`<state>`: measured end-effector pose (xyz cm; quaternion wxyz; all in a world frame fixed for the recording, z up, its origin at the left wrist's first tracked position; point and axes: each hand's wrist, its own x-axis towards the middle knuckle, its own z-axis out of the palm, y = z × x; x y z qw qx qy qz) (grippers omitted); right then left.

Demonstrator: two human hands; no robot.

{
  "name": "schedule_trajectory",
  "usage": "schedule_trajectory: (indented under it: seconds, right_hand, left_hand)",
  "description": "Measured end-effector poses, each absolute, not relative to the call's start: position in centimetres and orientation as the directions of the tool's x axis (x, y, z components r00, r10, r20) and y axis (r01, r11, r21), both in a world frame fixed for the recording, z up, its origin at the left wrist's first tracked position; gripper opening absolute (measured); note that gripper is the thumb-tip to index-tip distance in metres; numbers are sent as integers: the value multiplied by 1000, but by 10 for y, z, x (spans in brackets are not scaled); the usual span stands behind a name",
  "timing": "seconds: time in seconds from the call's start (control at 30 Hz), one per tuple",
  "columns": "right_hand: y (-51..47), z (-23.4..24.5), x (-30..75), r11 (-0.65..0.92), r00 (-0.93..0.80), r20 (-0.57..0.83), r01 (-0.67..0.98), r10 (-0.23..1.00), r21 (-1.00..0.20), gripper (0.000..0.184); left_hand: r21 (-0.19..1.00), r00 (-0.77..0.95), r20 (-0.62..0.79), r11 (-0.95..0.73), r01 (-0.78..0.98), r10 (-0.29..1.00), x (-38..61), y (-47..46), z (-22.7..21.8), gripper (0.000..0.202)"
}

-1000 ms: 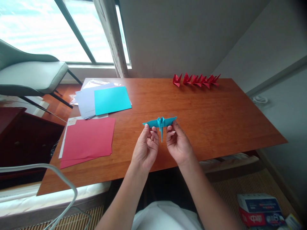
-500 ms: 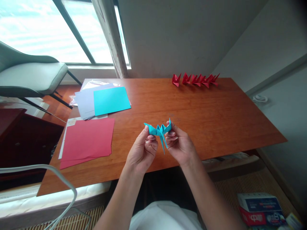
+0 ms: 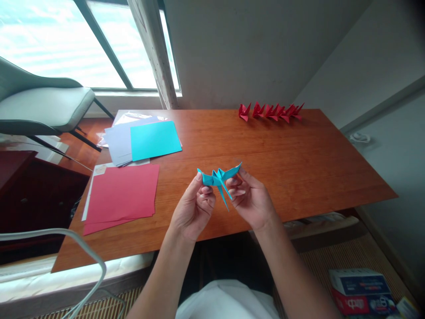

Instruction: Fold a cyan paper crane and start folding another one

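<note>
A blue folded paper crane (image 3: 218, 178) is held up just above the near edge of the wooden table (image 3: 299, 164). My left hand (image 3: 192, 208) pinches its left wing between thumb and fingers. My right hand (image 3: 250, 199) pinches the right wing the same way. The wings slope upward to each side and two thin points hang down between my hands.
A row of several red paper cranes (image 3: 270, 110) stands at the table's far edge. Red sheets (image 3: 122, 192), a blue sheet (image 3: 154, 139) and lilac sheets (image 3: 116, 141) lie at the left. A grey chair (image 3: 43, 102) sits by the window. Boxes (image 3: 361, 292) lie on the floor at right.
The crane's wings were stretched out flat, then my hands came closer and bent them up. Now the wings are spread slightly wider again, still angled upward.
</note>
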<state>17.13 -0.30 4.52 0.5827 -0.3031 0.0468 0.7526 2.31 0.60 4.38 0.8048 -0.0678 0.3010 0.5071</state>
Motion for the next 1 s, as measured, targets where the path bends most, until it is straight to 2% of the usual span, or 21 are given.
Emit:
schedule_trajectory:
  seconds: [0.17, 0.27, 0.6, 0.73, 0.87, 1.0]
  right_hand:
    - [-5, 45, 173, -315, -157, -484, -911, 861, -266, 6]
    - [-5, 45, 175, -338, -185, -447, -896, 875, -290, 8]
    - [-3, 47, 181, -409, -247, -386, -807, 889, -426, 12]
    - [-3, 45, 182, -406, -227, -397, -791, 889, -458, 14]
    - [-3, 45, 182, -388, -182, -420, -785, 889, -483, 28]
    - [-1, 43, 179, -385, -165, -447, -799, 879, -461, 24]
  left_hand:
    - [149, 321, -553, 470, -870, 769, 21, 6, 48, 27]
    - [145, 347, -545, 493, -858, 763, 19, 4, 49, 25]
    - [305, 378, -505, 570, -763, 776, 15, 4, 47, 2]
    - [360, 359, -504, 568, -740, 786, 12, 4, 49, 26]
    - [359, 339, -507, 551, -753, 793, 11, 5, 46, 27]
    - [343, 339, -503, 544, -766, 795, 13, 6, 41, 24]
